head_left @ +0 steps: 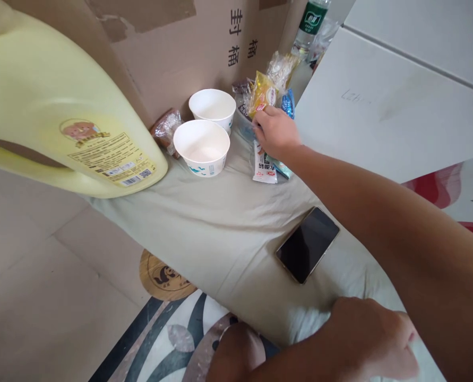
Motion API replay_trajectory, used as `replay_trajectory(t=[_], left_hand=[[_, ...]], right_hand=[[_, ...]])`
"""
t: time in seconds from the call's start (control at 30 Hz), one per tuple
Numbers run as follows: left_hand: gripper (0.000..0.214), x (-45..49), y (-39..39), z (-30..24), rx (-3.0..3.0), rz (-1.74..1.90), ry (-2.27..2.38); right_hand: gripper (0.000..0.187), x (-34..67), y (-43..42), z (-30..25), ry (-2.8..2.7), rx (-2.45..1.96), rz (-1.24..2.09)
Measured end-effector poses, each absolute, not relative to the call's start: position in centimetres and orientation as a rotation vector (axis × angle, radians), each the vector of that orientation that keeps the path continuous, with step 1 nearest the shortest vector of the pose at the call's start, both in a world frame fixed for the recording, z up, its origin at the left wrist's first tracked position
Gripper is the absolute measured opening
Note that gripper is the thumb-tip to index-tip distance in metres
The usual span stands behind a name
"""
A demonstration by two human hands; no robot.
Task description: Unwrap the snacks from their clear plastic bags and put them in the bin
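Observation:
My right hand [278, 130] reaches across to a cluster of small packets, its fingers closed at the lower edge of a yellow sachet [263, 94]. Under that hand lies a white printed sachet [264, 165], and a blue packet [287, 103] is just behind it. A clear wrapped packet [282, 69] leans at the back. Part of a bowl-like container under the packets is hidden. My left hand [369, 337] rests curled on the cloth near the front, with nothing visible in it. Between the two hands lies a black-screened phone [308, 244].
Two white paper bowls [201, 151] stand left of the packets, beside a brown wrapped item [168, 130]. A large yellow jug [61, 106] fills the left. Behind are a cardboard box [172, 48] and a green-labelled bottle [311, 24]. A white box [379, 101] stands right.

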State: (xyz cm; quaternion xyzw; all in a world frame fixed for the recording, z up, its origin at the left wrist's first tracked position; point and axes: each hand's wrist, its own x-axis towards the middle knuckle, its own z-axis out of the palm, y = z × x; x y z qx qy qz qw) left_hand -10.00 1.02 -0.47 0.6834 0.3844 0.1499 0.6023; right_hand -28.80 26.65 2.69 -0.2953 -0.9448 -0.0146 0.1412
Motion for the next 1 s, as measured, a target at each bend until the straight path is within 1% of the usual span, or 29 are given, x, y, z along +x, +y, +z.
replay_trajectory(t=[0.07, 0.2, 0.33, 0.43, 0.67, 0.83, 0.93, 1.0], left_hand=[[0.033, -10.6, 1.0, 0.3, 1.595, 0.337, 0.978], [0.044, -11.6, 1.0, 1.8, 1.614, 0.32, 0.949], [0.047, -11.9, 0.9, 2.4, 1.643, 0.345, 0.951], [0.045, -11.7, 0.8, 2.4, 1.652, 0.341, 0.947], [0.035, -10.2, 1.0, 2.9, 1.675, 0.329, 0.974], [0.032, -8.8, 0.8, 3.0, 1.728, 0.322, 1.014], [0.03, -8.2, 0.6, 2.8, 1.767, 0.3, 1.058], [0.028, -7.9, 0.5, 2.7, 1.788, 0.282, 1.091]], right_hand=[[0.022, -28.3, 25.6, 3.3, -2.736, -0.818, -0.013], [0.024, -26.3, 23.2, 5.4, -2.696, -0.767, 0.03], [0.015, -23.2, 21.9, 7.9, -2.634, -0.953, 0.065], [0.01, -21.1, 22.6, 8.8, -2.457, -1.114, 0.212], [0.022, -20.2, 25.2, 8.6, -1.834, -1.304, 0.743], [0.029, -19.5, 28.2, 10.9, -1.46, -1.342, 1.078], [0.032, -16.9, 29.3, 12.7, -1.463, -1.259, 1.094], [0.029, -13.5, 28.5, 13.5, -1.539, -1.187, 1.027]])
